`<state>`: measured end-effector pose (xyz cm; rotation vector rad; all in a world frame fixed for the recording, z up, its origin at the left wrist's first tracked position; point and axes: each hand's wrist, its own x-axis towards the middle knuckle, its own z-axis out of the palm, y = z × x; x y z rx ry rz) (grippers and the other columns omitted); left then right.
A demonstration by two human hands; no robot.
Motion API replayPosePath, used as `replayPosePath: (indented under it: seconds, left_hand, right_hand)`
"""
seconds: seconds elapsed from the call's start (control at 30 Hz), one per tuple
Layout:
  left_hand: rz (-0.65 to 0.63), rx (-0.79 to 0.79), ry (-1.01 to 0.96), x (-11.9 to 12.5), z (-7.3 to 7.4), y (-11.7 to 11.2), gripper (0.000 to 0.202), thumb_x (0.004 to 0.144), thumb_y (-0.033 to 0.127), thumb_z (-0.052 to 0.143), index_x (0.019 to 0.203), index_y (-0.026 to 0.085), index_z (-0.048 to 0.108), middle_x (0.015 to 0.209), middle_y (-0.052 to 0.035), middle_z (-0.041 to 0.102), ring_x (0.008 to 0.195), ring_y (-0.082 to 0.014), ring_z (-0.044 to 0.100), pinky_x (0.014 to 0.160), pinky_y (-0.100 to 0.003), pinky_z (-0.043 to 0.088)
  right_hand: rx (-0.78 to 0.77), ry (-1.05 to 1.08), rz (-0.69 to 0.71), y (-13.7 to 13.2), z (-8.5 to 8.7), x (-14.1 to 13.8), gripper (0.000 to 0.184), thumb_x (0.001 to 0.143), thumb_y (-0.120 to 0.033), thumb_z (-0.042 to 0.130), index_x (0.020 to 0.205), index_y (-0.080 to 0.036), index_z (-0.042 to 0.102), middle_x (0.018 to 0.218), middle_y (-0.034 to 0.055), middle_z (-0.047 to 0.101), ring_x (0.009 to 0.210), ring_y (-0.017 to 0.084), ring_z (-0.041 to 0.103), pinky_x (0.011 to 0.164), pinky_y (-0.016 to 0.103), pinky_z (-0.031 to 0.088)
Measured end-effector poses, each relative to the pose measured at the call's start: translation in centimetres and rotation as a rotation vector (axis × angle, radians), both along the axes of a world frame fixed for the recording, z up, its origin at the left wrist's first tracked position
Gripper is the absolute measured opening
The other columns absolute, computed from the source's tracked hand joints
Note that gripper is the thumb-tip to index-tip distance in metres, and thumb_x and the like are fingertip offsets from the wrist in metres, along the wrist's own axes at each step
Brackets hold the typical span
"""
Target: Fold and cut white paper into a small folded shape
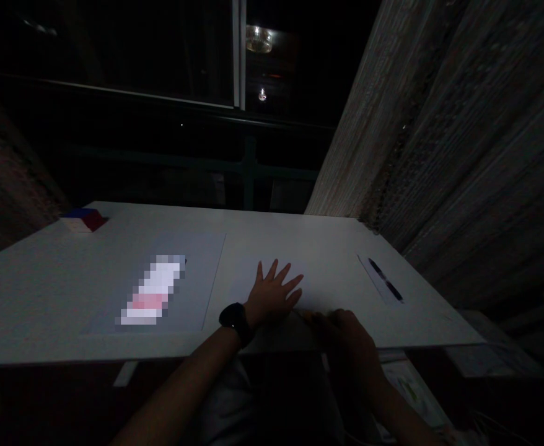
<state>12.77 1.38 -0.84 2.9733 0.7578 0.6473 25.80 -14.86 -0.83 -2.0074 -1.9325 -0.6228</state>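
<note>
My left hand [274,291] lies flat with its fingers spread on a white sheet of paper [328,266] on the white table [30,297]. A dark watch [235,319] is on that wrist. My right hand [346,337] is closed at the near edge of the sheet, just right of the left hand. Something thin and yellowish [307,314] pokes out of its fingers; in the dim light I cannot name it.
A grey sheet [197,272] lies left of the paper. A red and blue block [85,218] sits at the far left corner. A dark pen on a white strip [383,280] lies at right. A ribbed curtain [439,136] hangs at right; a dark window is behind.
</note>
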Motion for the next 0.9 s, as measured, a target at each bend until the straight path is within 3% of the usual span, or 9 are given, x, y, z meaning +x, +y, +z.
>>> replayPosePath:
  seconds: [0.2, 0.37, 0.47, 0.67, 0.9]
  left_hand:
    - [-0.045, -0.016, 0.014, -2.9, 2.0, 2.4, 0.046, 0.092, 0.042, 0.024, 0.136, 0.030, 0.032, 0.144, -0.0029, 0.029, 0.134, -0.0260, 0.017, 0.106, -0.049, 0.018]
    - [-0.010, -0.026, 0.100, -5.6, 1.2, 3.5, 0.048, 0.089, 0.050, 0.026, 0.135, 0.036, 0.032, 0.144, -0.0021, 0.028, 0.134, -0.0303, 0.016, 0.105, -0.053, 0.016]
    - [0.031, -0.023, 0.110, -5.6, 0.6, 3.0, 0.051, 0.086, 0.057, 0.030, 0.134, 0.039, 0.032, 0.145, -0.0024, 0.028, 0.133, -0.0347, 0.015, 0.103, -0.058, 0.014]
    - [-0.018, 0.017, 0.100, -5.0, 0.9, 2.2, 0.049, 0.089, 0.051, 0.025, 0.134, 0.034, 0.034, 0.145, -0.0009, 0.029, 0.134, -0.0272, 0.015, 0.106, -0.054, 0.008]
    - [0.027, -0.022, 0.119, -4.9, 0.5, 2.3, 0.051, 0.088, 0.053, 0.023, 0.136, 0.034, 0.029, 0.144, -0.0012, 0.029, 0.133, -0.0285, 0.019, 0.104, -0.058, 0.008]
  right_hand:
    - [0.006, 0.038, 0.025, -0.1, -0.3, 0.3, 0.026, 0.084, -0.023, 0.045, 0.105, -0.025, 0.061, 0.072, 0.0050, 0.053, 0.065, 0.016, 0.045, 0.053, 0.024, 0.029]
    - [-0.025, 0.044, 0.014, -0.3, -0.4, 0.2, 0.024, 0.082, -0.022, 0.047, 0.102, -0.022, 0.061, 0.074, 0.0062, 0.054, 0.067, 0.016, 0.046, 0.053, 0.024, 0.031]
    - [-0.019, 0.045, 0.019, -0.3, -0.3, 0.3, 0.024, 0.082, -0.022, 0.048, 0.102, -0.021, 0.061, 0.075, 0.0063, 0.054, 0.067, 0.016, 0.046, 0.053, 0.023, 0.032]
    - [-0.035, 0.035, 0.038, -0.1, 0.0, 0.4, 0.024, 0.081, -0.022, 0.050, 0.103, -0.021, 0.061, 0.078, 0.0070, 0.057, 0.069, 0.016, 0.048, 0.056, 0.023, 0.034]
    - [-0.023, 0.024, 0.022, 0.2, 0.0, -0.4, 0.025, 0.082, -0.020, 0.047, 0.103, -0.020, 0.060, 0.077, 0.0070, 0.056, 0.069, 0.015, 0.046, 0.055, 0.023, 0.031]
